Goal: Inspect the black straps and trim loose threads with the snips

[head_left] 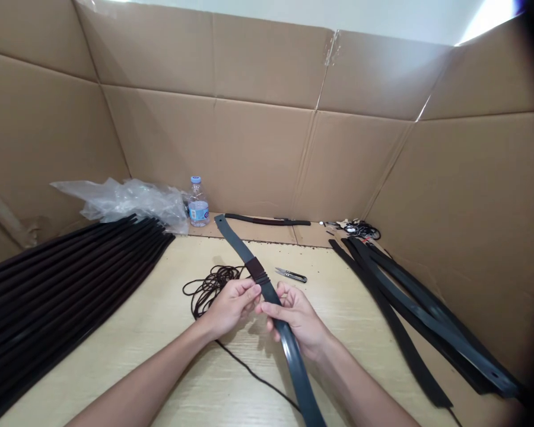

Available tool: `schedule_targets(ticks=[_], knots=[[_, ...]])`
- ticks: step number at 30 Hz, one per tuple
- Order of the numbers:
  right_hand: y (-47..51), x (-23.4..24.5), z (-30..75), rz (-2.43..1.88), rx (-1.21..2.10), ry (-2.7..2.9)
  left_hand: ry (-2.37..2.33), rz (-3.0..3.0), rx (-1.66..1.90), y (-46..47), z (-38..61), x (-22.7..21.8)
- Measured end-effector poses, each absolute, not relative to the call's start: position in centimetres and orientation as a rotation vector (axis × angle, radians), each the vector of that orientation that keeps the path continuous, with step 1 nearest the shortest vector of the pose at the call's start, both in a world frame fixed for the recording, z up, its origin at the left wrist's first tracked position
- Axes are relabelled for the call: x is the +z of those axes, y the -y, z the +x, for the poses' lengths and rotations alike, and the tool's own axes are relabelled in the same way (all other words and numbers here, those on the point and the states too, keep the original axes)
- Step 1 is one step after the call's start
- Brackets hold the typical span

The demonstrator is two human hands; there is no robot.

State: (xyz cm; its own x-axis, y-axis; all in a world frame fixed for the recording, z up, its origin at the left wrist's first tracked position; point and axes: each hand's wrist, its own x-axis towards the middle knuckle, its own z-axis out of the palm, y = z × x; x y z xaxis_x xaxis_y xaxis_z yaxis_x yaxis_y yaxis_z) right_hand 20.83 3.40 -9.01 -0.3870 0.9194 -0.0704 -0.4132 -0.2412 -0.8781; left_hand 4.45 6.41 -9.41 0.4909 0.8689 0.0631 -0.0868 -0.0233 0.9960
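Note:
A long dark grey strip (234, 239) runs from the back of the table toward me, with a band of dark brown cord wound round it (255, 270). My left hand (229, 305) is closed, pinching the strip or the cord just below that winding. My right hand (296, 318) is wrapped round the strip a little lower and holds it up off the table. A loose tangle of the same dark cord (209, 286) lies just left of my left hand, and one strand trails across the table under my arms.
A wide stack of dark wrapped strips (62, 284) fills the left side. Bare dark strips (409, 302) lie at the right. Small thread snips (291, 274), a water bottle (198, 203), a crumpled plastic bag (129, 201) and cardboard walls (267, 136) surround the wooden table (151, 344).

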Motion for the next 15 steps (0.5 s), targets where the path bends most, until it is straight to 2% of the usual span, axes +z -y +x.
schedule_targets(ticks=[8, 15], knots=[[-3.9, -9.0, 21.1, -0.643, 1.799, 0.883, -0.753, 1.351, 0.917, -6.7, 4.4, -9.1], [-3.0, -8.5, 21.3, -0.829, 1.924, 0.954, -0.681, 1.363, 0.868, -6.3, 4.6, -9.7]])
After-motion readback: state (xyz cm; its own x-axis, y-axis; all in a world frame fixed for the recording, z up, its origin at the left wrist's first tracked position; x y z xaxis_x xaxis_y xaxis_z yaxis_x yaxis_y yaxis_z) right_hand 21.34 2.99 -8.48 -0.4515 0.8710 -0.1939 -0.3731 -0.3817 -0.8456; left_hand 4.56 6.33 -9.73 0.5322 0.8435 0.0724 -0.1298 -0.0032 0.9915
